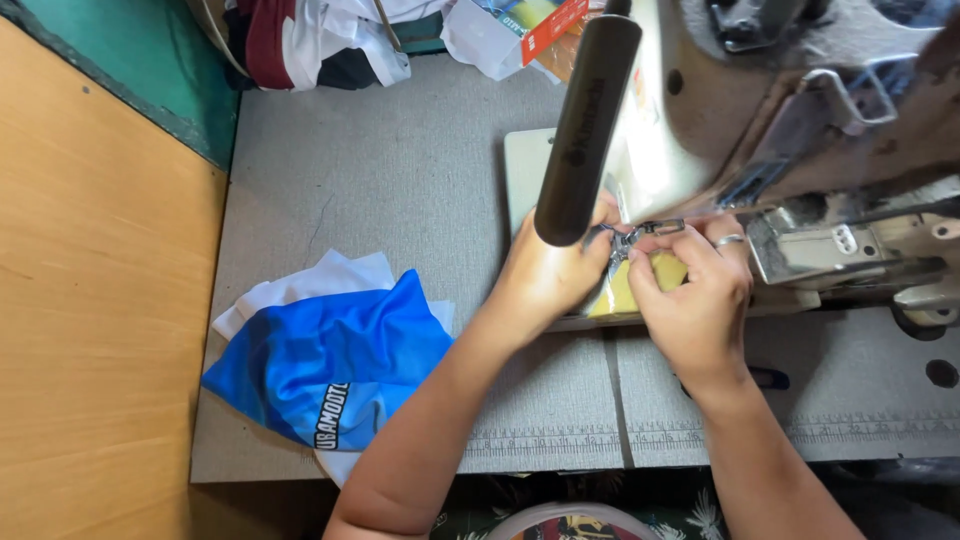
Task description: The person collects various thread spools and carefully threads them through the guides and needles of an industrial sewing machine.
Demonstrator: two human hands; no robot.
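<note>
Grey tabletop (400, 180) under us, our left hand (545, 275) and right hand (690, 300) both pinch yellow cloth (625, 290) at the sewing machine (800, 120), blue shirt (330, 360) left of them.

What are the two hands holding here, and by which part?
Both the left hand and right hand pinch a small metal part at the sewing machine, one at each end; the exact grip is too small to tell.

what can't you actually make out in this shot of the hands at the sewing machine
- Head view: the needle area is hidden behind the left hand and right hand.
- The small metal part at the fingertips is too small to identify.
- The sewing machine is cut off by the top and right edges.
- The yellow fabric is mostly covered by both hands.
</note>
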